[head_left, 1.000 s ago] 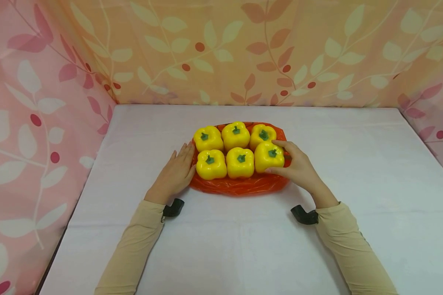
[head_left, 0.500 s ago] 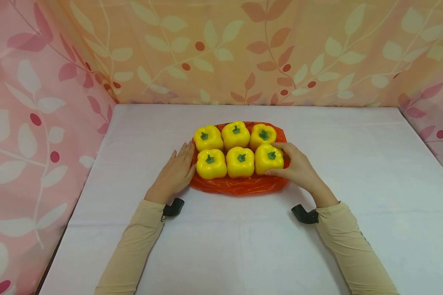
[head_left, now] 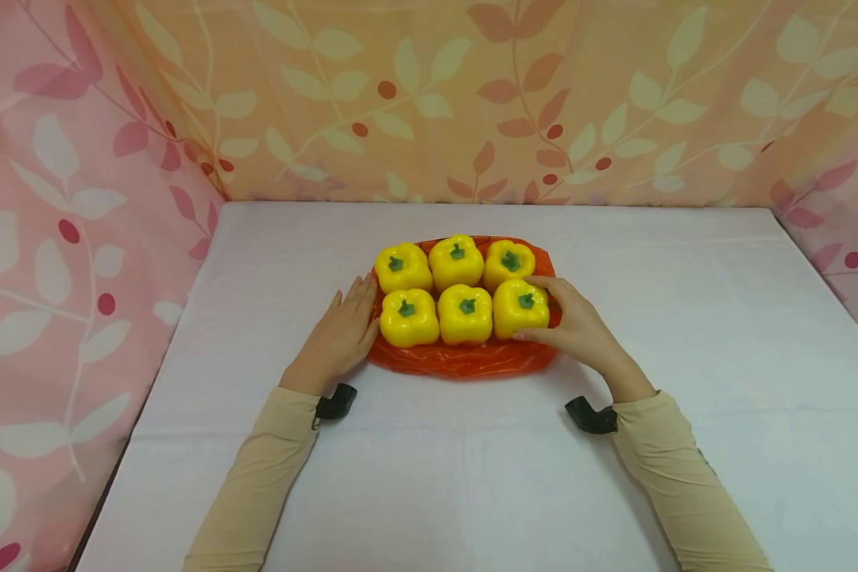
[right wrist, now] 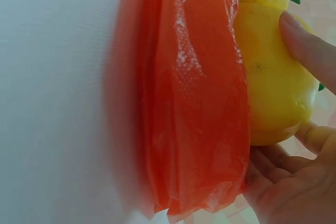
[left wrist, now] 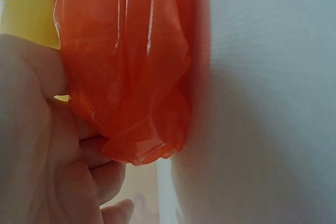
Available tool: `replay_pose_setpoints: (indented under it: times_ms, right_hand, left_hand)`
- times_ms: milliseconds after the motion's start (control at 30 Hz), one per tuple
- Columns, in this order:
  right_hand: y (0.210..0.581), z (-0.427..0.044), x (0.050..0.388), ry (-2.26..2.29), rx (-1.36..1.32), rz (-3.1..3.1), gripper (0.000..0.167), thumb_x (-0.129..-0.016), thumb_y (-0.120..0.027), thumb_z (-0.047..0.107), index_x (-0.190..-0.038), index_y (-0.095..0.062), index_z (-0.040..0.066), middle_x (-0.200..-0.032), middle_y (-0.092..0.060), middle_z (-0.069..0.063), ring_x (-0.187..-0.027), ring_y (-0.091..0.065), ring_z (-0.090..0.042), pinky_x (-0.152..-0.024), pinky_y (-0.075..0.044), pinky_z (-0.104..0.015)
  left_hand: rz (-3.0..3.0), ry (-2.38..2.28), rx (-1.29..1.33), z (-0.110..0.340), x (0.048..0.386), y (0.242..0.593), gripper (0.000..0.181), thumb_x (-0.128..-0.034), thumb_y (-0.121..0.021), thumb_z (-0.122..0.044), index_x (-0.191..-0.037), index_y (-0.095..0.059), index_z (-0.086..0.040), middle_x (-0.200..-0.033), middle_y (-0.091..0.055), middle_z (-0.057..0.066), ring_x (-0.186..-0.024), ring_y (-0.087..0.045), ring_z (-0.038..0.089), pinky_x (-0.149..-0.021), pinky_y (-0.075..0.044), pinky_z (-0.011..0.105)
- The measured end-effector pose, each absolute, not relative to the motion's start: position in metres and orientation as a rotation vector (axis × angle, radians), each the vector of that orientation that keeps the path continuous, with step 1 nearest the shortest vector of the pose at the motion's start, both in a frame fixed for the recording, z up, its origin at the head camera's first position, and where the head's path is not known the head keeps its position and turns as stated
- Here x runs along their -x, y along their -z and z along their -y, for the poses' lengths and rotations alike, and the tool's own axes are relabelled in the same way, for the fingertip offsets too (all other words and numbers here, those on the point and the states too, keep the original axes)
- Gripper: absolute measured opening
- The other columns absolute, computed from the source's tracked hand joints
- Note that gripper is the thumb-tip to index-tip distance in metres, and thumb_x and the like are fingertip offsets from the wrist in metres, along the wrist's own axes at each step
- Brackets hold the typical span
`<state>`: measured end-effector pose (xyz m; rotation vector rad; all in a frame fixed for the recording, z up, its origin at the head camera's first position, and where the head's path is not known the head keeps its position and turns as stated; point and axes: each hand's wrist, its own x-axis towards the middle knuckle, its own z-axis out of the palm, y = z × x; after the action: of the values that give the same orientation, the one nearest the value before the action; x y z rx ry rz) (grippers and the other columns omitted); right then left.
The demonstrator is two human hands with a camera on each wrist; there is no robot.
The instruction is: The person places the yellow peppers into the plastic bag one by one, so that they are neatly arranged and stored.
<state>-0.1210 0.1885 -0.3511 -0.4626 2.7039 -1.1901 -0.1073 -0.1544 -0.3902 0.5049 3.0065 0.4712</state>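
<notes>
Several yellow bell peppers with green stems stand in two rows on a red plastic bag [head_left: 465, 364], which looks raised like a tray. My right hand [head_left: 581, 327] grips the front right bell pepper [head_left: 518, 319], thumb on its near side and fingers round the far side. In the right wrist view that bell pepper [right wrist: 273, 77] sits against the bag's upper edge. My left hand [head_left: 338, 338] lies along the bag's left end with straight fingers, beside the front left bell pepper [head_left: 409, 326]. The left wrist view has the thumb near a yellow pepper and the fingers against the crinkled bag [left wrist: 131, 61].
A white cloth [head_left: 457, 477] covers the table. Floral curtains [head_left: 429, 119] hang behind it and at both sides. Each wrist carries a black camera mount, the left mount [head_left: 337, 403] and the right mount [head_left: 589, 416], close above the cloth.
Since one second ago the front right bell pepper has come down slightly onto the bag, with my right hand round it. My left hand stays in place. The last half second looks still.
</notes>
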Motion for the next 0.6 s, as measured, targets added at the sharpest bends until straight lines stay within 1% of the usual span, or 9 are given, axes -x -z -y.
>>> replay_pose_setpoints:
  times_ms: [200,333,400,500,600]
  right_hand:
    - [0.354,-0.188,0.121,1.207,0.452,-2.694,0.082,-0.076,-0.08,0.029,-0.143,-0.035,0.012,-0.142,-0.037,-0.015,-0.129,-0.035,-0.034,-0.106,-0.027,-0.057]
    - [0.354,-0.191,0.119,1.262,0.474,-2.687,0.082,-0.076,-0.08,0.031,-0.143,-0.036,0.013,-0.142,-0.039,-0.011,-0.128,-0.036,-0.033,-0.105,-0.029,-0.056]
    - [0.352,-0.194,0.118,1.299,0.483,-2.682,0.08,-0.077,-0.079,0.029,-0.143,-0.037,0.011,-0.141,-0.041,-0.011,-0.127,-0.038,-0.033,-0.104,-0.031,-0.056]
    - [0.349,-0.198,0.118,1.36,0.507,-2.681,0.074,-0.08,-0.076,0.023,-0.141,-0.038,0.006,-0.139,-0.044,-0.014,-0.125,-0.041,-0.034,-0.102,-0.035,-0.055]
    - [0.348,-0.202,0.118,1.406,0.532,-2.682,0.068,-0.082,-0.074,0.016,-0.14,-0.04,0.003,-0.138,-0.045,-0.015,-0.125,-0.041,-0.032,-0.102,-0.035,-0.054]
  left_hand:
    - [-3.008,-0.475,-0.506,0.155,0.107,0.391,0.062,-0.1007,-0.036,-0.029,-0.149,-0.012,0.002,-0.156,-0.012,0.014,-0.143,-0.008,0.028,-0.115,-0.007,0.046]
    - [-3.013,-0.47,-0.515,0.156,0.107,0.392,0.063,-0.1007,-0.036,-0.029,-0.149,-0.012,0.003,-0.156,-0.012,0.015,-0.143,-0.008,0.028,-0.115,-0.007,0.046]
    - [-3.01,-0.473,-0.515,0.156,0.107,0.393,0.063,-0.1007,-0.036,-0.029,-0.149,-0.012,0.003,-0.156,-0.012,0.015,-0.144,-0.008,0.028,-0.115,-0.007,0.046]
    - [-3.007,-0.481,-0.509,0.155,0.107,0.392,0.064,-0.1006,-0.037,-0.03,-0.149,-0.011,0.002,-0.156,-0.013,0.015,-0.144,-0.008,0.028,-0.115,-0.006,0.046]
    - [-3.003,-0.485,-0.507,0.155,0.107,0.392,0.065,-0.1004,-0.037,-0.03,-0.149,-0.009,0.003,-0.156,-0.012,0.016,-0.144,-0.007,0.028,-0.115,-0.006,0.046]
